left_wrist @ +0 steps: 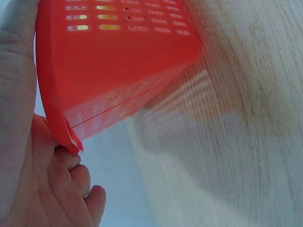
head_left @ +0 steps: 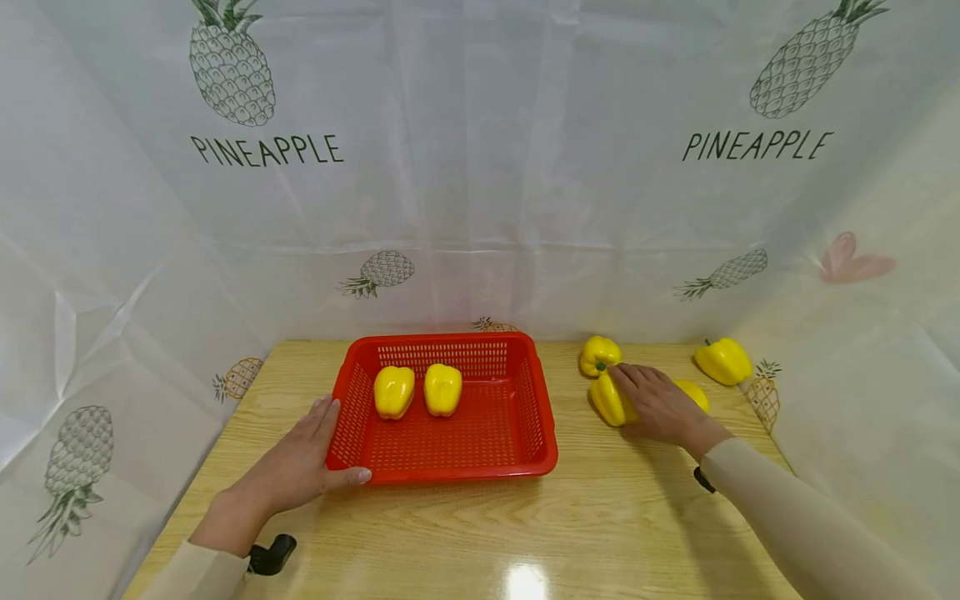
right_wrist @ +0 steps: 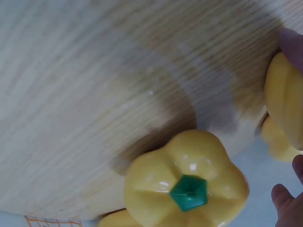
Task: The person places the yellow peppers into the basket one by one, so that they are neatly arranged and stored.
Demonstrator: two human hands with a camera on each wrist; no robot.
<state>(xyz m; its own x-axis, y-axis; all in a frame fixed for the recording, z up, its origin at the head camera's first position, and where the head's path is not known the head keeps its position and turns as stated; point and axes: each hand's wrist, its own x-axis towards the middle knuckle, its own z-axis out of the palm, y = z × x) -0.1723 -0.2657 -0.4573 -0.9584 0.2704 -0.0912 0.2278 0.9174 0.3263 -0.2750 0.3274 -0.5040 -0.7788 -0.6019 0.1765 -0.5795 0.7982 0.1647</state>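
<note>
A red plastic basket (head_left: 442, 477) with slotted sides stands on the table, two yellow bell peppers (head_left: 393, 392) inside it. My left hand (head_left: 296, 462) holds its near left corner, thumb over the front rim and fingers along the left side; the left wrist view shows fingertips bent at the rim (left_wrist: 71, 142). To the right of the basket, my right hand (head_left: 660, 404) grips a yellow bell pepper (head_left: 609, 402) from above, partly covering it. In the right wrist view the thumb (right_wrist: 292, 45) lies against that pepper (right_wrist: 284, 94) and two fingertips show on its far side.
Behind the gripped pepper sits another yellow pepper (head_left: 598, 356) with a green stem. One more pepper (head_left: 693, 393) is partly hidden behind my right hand, and another (head_left: 723, 361) lies at the table's far right. A pineapple-print sheet (head_left: 480, 208) encloses the wooden table (head_left: 450, 533).
</note>
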